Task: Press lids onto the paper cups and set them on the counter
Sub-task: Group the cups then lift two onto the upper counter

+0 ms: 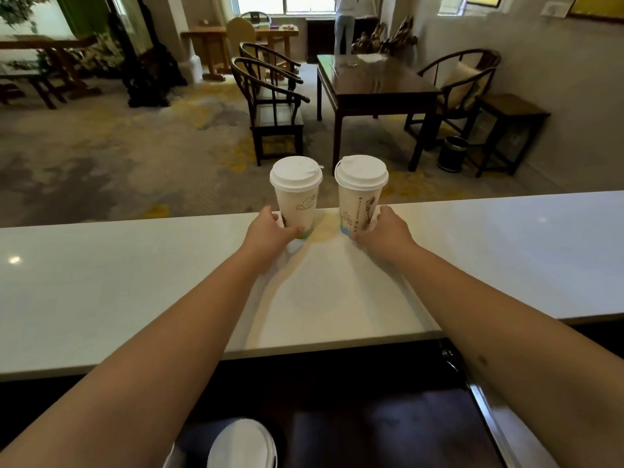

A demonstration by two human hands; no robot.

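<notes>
Head view: left hand (266,231) and right hand (381,231) each grip a lidded cup, left cup (296,194) and right cup (360,194), near the counter (135,282) far edge; a push could tip them off

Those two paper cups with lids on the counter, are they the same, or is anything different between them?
The left white paper cup has a cloud-like line drawing on its side; the right white paper cup carries a vertical print with blue near the base. The left cup is held low by the left hand, the right cup by the right hand. Both stand upright near the far edge of the pale counter, each capped with a white plastic lid.
</notes>
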